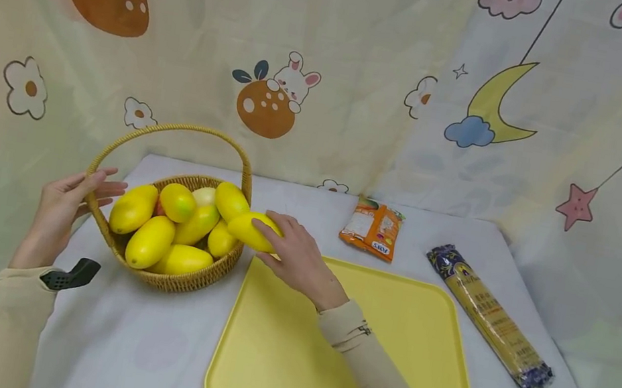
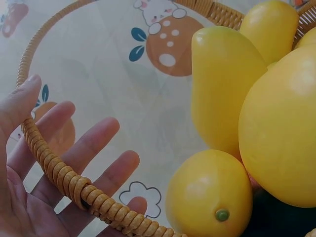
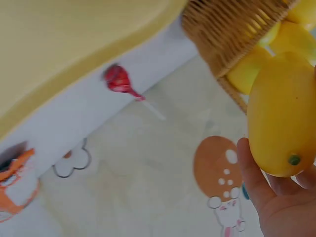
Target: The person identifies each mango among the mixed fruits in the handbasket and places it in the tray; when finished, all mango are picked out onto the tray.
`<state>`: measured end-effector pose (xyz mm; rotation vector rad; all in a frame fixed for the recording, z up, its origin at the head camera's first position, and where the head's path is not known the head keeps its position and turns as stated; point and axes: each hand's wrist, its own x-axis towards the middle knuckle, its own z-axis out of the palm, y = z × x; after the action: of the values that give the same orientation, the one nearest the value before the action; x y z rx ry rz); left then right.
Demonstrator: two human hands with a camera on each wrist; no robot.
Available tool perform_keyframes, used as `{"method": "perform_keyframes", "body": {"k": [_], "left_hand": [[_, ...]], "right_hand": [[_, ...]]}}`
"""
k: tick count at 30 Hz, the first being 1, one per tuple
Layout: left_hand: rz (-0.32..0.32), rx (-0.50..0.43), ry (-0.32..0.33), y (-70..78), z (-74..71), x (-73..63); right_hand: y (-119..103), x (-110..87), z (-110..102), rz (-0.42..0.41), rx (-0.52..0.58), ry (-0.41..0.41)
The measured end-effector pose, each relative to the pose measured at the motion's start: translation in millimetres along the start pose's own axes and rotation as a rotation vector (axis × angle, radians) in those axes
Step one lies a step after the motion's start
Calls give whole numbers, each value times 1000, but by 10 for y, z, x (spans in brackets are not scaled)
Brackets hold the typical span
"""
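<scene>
A wicker basket (image 1: 182, 283) with a tall hooped handle (image 1: 187, 127) stands at the left, heaped with several yellow mangoes (image 1: 149, 242). At the handle's left base is my left hand (image 1: 57, 208), its fingers extended; in the left wrist view the wrapped handle (image 2: 54, 168) crosses in front of the palm and fingers. My right hand (image 1: 297, 261) grips one more mango (image 1: 247, 228) by the basket's right rim. The right wrist view shows this mango (image 3: 284, 116) with its green stem end toward the palm, partly cut off by the frame edge.
A yellow tray (image 1: 274, 351) lies under my right forearm. Behind it is an orange snack packet (image 1: 371, 229), and to its right a long noodle packet (image 1: 490, 314). A red lollipop (image 3: 117, 79) appears beyond the tray in the right wrist view. Printed curtains (image 1: 351, 92) surround the table.
</scene>
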<state>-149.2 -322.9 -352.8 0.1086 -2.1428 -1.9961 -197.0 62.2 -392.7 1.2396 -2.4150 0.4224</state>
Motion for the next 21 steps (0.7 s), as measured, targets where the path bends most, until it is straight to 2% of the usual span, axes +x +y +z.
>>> {"method": "perform_keyframes", "body": {"k": [4,10,14,21], "left_hand": [[6,-24,-10,-4,-22,2],[4,6,-9,11,-29,-7],[1,16,-7,19,-29,-10],[11,-30,-25,23,-16,-10]], "right_hand": [[92,-163,22,34,15,-20],[189,-346,93,47,14,-81],[213,-420,146,70,22,-135],[249,-504,244,103,50,-240]]}}
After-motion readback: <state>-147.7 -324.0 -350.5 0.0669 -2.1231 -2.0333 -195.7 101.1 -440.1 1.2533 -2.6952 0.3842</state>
